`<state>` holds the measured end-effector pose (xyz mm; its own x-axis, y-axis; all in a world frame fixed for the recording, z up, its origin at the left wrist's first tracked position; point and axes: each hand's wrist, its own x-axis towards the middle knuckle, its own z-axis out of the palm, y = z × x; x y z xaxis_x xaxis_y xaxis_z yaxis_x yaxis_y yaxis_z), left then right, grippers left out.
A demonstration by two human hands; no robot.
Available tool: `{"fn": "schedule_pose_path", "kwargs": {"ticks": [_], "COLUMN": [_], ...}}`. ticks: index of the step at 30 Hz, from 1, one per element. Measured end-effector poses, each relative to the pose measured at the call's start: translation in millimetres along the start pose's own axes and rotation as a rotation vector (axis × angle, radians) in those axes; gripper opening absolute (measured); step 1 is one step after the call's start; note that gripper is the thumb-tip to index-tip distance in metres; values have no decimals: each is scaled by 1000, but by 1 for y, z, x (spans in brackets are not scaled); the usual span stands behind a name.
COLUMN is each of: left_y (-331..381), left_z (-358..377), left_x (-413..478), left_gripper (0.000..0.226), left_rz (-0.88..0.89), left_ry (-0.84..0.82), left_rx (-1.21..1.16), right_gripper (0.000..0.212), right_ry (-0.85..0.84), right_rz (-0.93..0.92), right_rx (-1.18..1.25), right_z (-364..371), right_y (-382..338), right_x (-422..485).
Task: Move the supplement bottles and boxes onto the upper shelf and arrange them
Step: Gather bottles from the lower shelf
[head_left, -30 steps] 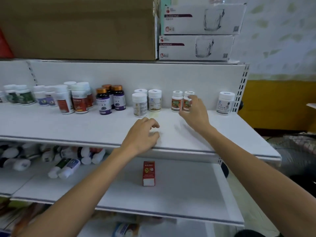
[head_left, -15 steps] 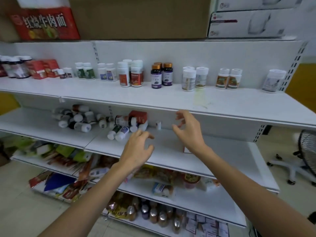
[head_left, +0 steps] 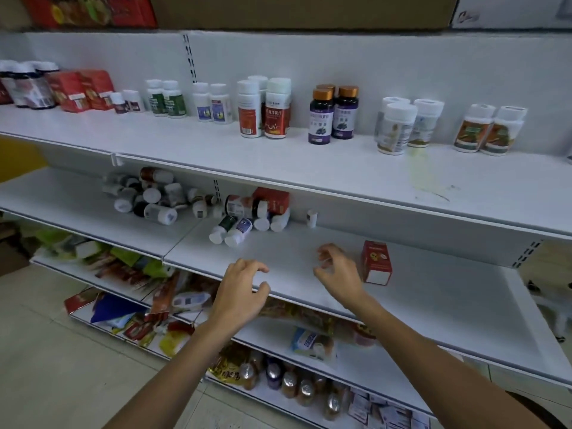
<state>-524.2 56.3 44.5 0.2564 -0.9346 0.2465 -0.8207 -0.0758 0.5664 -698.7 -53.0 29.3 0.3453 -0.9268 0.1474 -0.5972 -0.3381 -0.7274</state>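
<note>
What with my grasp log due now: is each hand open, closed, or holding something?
Left hand: open, fingers loosely curled, holding nothing.
Right hand: open, fingers loosely curled, holding nothing, near the red box.

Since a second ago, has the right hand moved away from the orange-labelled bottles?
Yes. The right hand has dropped from the orange-labelled bottles on the upper shelf to the shelf below, beside the red box, empty.

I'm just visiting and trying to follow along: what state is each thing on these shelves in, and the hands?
Left hand: empty, fingers loosely curled.
Right hand: empty, fingers loosely curled.
Red box: upright on second shelf.
Bottle pile: lying sideways on second shelf.
Small white bottle: upright, second shelf.
Purple bottles: upright, capped, upper shelf.
</note>
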Motion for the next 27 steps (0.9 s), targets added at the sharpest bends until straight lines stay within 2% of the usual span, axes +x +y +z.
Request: {"fn": "schedule_pose_path", "kwargs": {"ticks": [3,11,16,19,21,24,27], "left_y": [-19,-80,-130,-161,-171,-177,-181], "left_z": [13,45,63,76,82,90,93], "left_x": [20,79,135,160,170,183,189], "left_gripper": [26,27,20,32,46,57,57], "left_rz": [-19,-75,3,-24,-26,-45,-87], "left_ry": [-27,28,97,108,100,110,116], "left_rx": [15,13,222,406,407,399,487], "right_gripper": [36,32,31,42,46,42,40], "right_ry": [-5,17,146,244,285,312,327], "right_rz": [12,88,146,250,347,428,464], "right_rx": [11,27,49,114,108,49,8], "right_z": [18,62,85,105,113,119,121], "right_y": [8,33,54,69,80,89,90], "right_x": [29,93,139,170,190,214,232]}}
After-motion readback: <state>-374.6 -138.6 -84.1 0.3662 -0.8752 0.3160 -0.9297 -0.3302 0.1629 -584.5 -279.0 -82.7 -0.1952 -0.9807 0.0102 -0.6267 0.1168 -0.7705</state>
